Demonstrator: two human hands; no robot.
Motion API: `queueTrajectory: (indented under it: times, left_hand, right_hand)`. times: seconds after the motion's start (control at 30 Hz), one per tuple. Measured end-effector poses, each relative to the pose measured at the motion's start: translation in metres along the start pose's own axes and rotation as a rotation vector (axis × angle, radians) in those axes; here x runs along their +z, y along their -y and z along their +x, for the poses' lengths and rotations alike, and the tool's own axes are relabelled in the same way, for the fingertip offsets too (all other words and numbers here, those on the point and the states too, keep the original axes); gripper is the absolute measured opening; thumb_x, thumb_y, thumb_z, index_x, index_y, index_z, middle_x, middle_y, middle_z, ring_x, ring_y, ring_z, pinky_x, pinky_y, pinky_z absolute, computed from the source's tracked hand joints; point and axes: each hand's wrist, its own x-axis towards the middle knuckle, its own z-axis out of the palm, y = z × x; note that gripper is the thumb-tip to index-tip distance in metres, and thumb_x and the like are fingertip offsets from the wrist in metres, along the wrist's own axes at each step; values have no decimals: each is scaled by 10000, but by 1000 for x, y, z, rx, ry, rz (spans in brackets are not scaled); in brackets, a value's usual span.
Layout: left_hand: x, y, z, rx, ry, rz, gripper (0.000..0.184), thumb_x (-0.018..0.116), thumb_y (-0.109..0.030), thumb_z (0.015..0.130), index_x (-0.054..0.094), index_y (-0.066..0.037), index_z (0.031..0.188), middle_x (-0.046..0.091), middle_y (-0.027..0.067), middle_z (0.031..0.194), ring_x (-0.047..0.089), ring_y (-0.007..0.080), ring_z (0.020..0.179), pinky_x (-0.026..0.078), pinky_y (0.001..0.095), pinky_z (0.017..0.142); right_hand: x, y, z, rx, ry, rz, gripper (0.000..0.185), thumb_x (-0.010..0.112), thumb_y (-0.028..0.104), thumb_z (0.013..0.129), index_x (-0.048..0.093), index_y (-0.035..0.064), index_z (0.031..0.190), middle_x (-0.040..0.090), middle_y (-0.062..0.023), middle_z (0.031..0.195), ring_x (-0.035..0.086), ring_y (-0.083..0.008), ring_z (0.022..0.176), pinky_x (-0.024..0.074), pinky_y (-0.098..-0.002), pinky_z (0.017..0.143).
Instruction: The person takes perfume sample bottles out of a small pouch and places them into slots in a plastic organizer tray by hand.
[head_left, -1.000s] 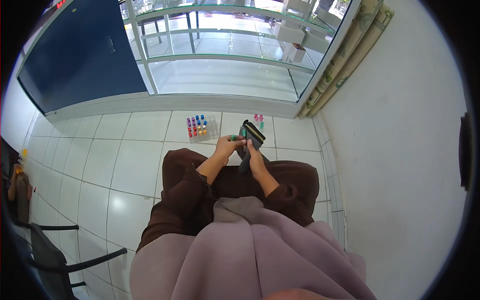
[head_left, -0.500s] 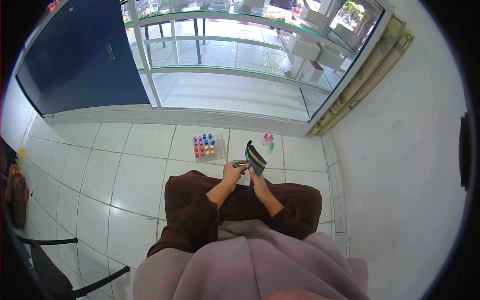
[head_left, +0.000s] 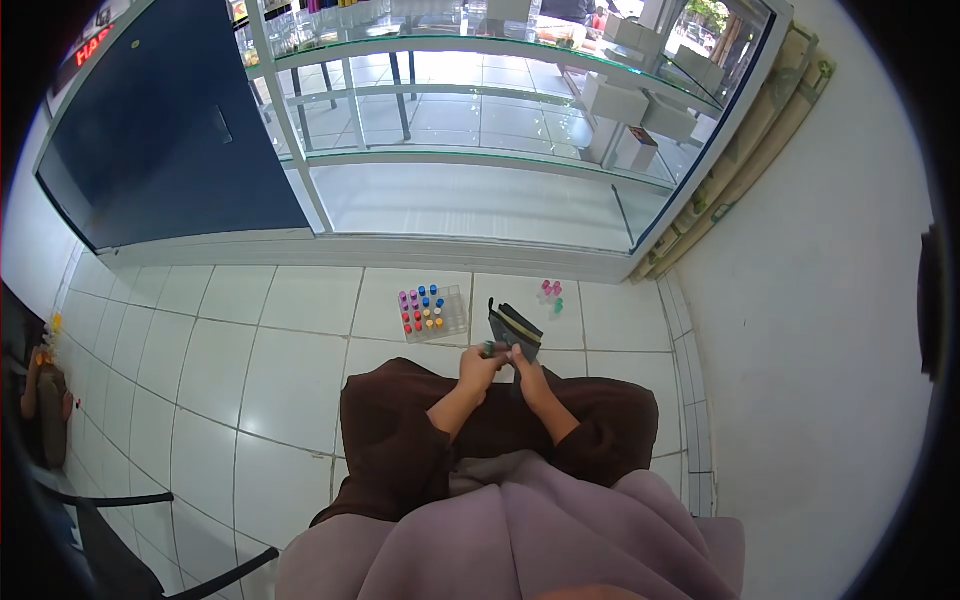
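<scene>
My right hand (head_left: pixel 532 375) is closed on a dark grey pouch (head_left: pixel 518 330) with a yellowish stripe, tilted above my lap. Close beside it, my left hand (head_left: pixel 482 367) pinches a small green-capped vial (head_left: pixel 488 350), its fingertips against the pouch's lower left edge. Ahead and to the left, a clear rack (head_left: pixel 455 312) on the floor holds several vials with purple, blue, red, orange and white caps. Beyond the pouch to the right, a few pink-capped vials (head_left: pixel 551 288) and green-capped ones (head_left: pixel 558 306) are on the tiles.
A glass display cabinet (head_left: pixel 480 245) with a dark blue door (head_left: pixel 180 140) runs across the front. A curtain (head_left: pixel 740 190) hangs by the white wall at right. Black chair parts (head_left: pixel 115 545) are at lower left; another person's hand and leg (head_left: pixel 50 400) show at far left.
The view has shifted, so the floor items and my hands appear lower and further right. The green-capped vial in my left hand is now more hidden by the fingers.
</scene>
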Motion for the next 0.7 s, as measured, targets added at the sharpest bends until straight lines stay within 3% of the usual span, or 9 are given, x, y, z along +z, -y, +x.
queueTrajectory:
  times: [0.13, 0.3, 0.37, 0.5, 0.6, 0.7]
  left_hand:
    - [-7, -5, 2, 63, -83, -84, 267, 727, -79, 798, 663, 57, 1020, 689, 68, 830, 578, 108, 699, 463, 253, 676]
    - [-4, -9, -13, -8, 71, 153, 271, 744, -104, 797, 669, 41, 1013, 688, 66, 830, 601, 106, 741, 471, 254, 694]
    - [0, -3, -18, 10, 112, 48, 267, 751, -110, 792, 673, 30, 1007, 687, 59, 830, 609, 103, 754, 470, 249, 689]
    - [-2, 6, -11, 65, 61, 88, 262, 766, -133, 775, 684, -26, 1000, 663, 6, 810, 544, 89, 688, 408, 229, 613]
    - [-6, -1, -6, 207, -82, -125, 272, 764, -123, 773, 680, -19, 1010, 666, 18, 814, 541, 87, 655, 406, 218, 583]
    - [-12, 0, 0, 185, -114, -88, 249, 749, -110, 786, 684, 12, 993, 677, 41, 798, 570, 87, 645, 449, 231, 605]
  right_hand:
    - [13, 12, -10, -50, 31, 70, 479, 446, 410, 1001, 530, -9, 1217, 561, -50, 1174, 498, -126, 1121, 364, -274, 984]
    - [5, 28, -9, 127, -4, 228, 442, 455, 428, 993, 564, 18, 1114, 598, -41, 1023, 563, -126, 959, 438, -276, 872]
    - [0, 23, -7, 183, -50, 306, 411, 478, 457, 976, 573, 59, 1014, 587, -2, 907, 560, -101, 841, 454, -265, 777]
    - [1, 16, -7, 143, -43, 244, 450, 469, 442, 985, 569, 23, 1112, 595, -26, 1007, 554, -120, 939, 432, -269, 857]
    - [10, 17, -12, 63, 11, 166, 477, 465, 421, 992, 549, -6, 1186, 589, -40, 1083, 538, -138, 1014, 406, -277, 914]
    - [17, 12, -12, 43, 26, 117, 473, 468, 403, 995, 541, -19, 1196, 589, -46, 1097, 527, -153, 1045, 391, -289, 933]
